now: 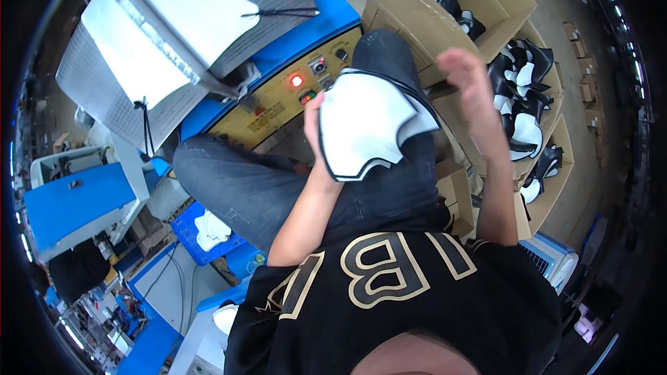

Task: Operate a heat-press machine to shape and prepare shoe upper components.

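Observation:
My left hand (314, 128) grips the left edge of a white shoe upper piece (365, 125) with black edging, held over my lap. Its outline is curved, with a notch on the right side and a scalloped lower edge. Another white and black layer (420, 122) shows behind it on the right; whether it is a separate piece I cannot tell. Off to the right, my right hand (471, 94) is raised beside the cardboard boxes, somewhat blurred, fingers loosely apart and holding nothing visible.
Ahead stands a blue machine with a yellow control panel (267, 107) and a lit red button. White sheets (191, 3) lie on its gridded top. Cardboard boxes (403, 31) at the right hold several black and white pieces (524, 132). A blue crate (198, 253) sits at lower left.

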A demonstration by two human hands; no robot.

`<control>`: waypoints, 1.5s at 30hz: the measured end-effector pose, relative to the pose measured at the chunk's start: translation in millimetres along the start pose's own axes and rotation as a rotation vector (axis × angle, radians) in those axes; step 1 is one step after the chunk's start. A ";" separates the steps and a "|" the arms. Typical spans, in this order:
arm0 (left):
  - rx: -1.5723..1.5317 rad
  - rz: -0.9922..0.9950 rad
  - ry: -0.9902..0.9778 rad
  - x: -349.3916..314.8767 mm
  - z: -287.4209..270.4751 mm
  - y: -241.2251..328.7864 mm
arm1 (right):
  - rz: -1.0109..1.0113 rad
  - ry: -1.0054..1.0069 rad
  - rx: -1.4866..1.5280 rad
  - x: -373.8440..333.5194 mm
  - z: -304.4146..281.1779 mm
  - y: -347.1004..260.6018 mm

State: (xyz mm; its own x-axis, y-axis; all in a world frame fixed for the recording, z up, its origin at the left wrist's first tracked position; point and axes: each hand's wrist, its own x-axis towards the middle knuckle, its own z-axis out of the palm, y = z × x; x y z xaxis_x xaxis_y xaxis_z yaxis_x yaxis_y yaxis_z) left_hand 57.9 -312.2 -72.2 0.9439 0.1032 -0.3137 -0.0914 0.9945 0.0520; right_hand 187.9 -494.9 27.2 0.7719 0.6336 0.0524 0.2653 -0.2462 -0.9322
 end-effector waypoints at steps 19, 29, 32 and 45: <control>0.350 0.103 -0.153 9.4 21.7 -14.9 | 0.023 0.152 -0.480 67.5 -123.3 -5.2; 0.419 0.106 -0.076 41.1 -21.3 -3.3 | 0.261 -0.296 -1.026 295.7 -295.5 168.6; 0.428 0.066 -0.037 48.4 -26.9 -5.9 | 0.538 -0.265 -0.829 314.9 -297.0 213.6; 0.438 0.042 0.091 77.1 -46.8 0.5 | 0.334 -0.166 -1.501 374.3 -265.0 297.1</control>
State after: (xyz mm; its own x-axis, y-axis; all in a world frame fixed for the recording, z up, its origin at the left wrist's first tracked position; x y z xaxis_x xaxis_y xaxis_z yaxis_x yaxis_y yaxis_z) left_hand 115.8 -302.7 -140.7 0.9088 0.1640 -0.3836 0.0324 0.8890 0.4568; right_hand 708.7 -525.2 -135.2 0.8687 0.4479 -0.2116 0.4945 -0.8096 0.3162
